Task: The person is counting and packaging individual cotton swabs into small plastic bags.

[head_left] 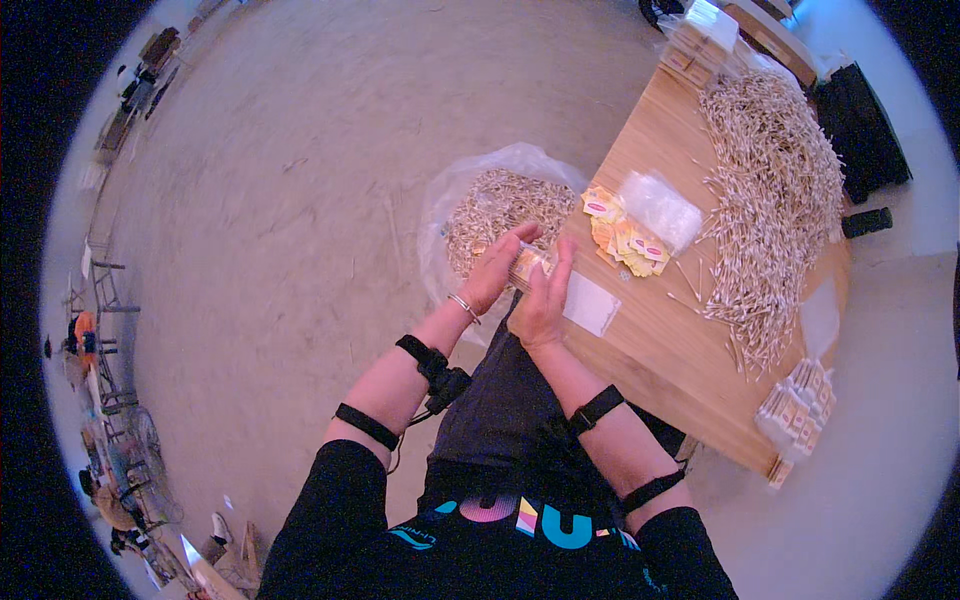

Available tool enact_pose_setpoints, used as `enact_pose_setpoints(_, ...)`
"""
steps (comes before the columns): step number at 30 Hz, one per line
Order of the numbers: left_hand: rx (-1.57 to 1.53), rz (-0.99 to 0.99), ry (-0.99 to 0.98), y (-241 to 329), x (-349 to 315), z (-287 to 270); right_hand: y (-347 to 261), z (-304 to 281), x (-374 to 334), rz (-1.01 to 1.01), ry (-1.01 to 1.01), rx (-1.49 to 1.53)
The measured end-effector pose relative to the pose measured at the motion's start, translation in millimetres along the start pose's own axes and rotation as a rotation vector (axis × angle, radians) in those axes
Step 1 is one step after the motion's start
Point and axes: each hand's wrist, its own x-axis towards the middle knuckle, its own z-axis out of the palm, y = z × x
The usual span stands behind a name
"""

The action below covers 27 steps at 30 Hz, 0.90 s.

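Between my two hands is a small clear packet of cotton swabs (529,262) with a yellow-orange label. My left hand (492,272), a bracelet at its wrist, presses one side of it with straight fingers. From the other side my right hand (543,303) closes on the packet. They hold it just off the table's left edge, above a large clear plastic bag (437,215) of loose swabs. Beside my right hand, a white card or sheet (592,304) lies on the wooden table (660,350). Yellow label cards (630,240) are spread near a stack of clear bags (661,208).
A big heap of loose cotton swabs (770,190) covers the table's far right side. Filled packets (797,408) stand at the near right corner, and more boxed packs (700,45) at the far end. A black chair (862,130) is behind the heap. People sit far left.
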Motion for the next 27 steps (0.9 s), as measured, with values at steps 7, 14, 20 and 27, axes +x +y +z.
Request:
enact_pose_setpoints(7, 0.179, -0.147, 0.089, 1.8, 7.1, 10.6, -4.2, -13.1, 6.2, -0.135, -0.083, -0.075)
enact_pose_setpoints(14, 0.736, 0.103, 0.388, -15.9, 0.7, -1.3, 10.9, -130.0, 32.5, -0.155, 0.26, -1.025)
enact_pose_setpoints(20, 0.939, 0.615, 0.146, 26.0, -6.7, 75.4, 54.3, -223.4, 33.6, -0.302, 0.242, -1.114)
enact_pose_setpoints(27, 1.001, 0.677, -0.285, -11.7, -18.7, 173.4, 43.6, -223.9, -14.5, -0.262, 0.128, -0.808)
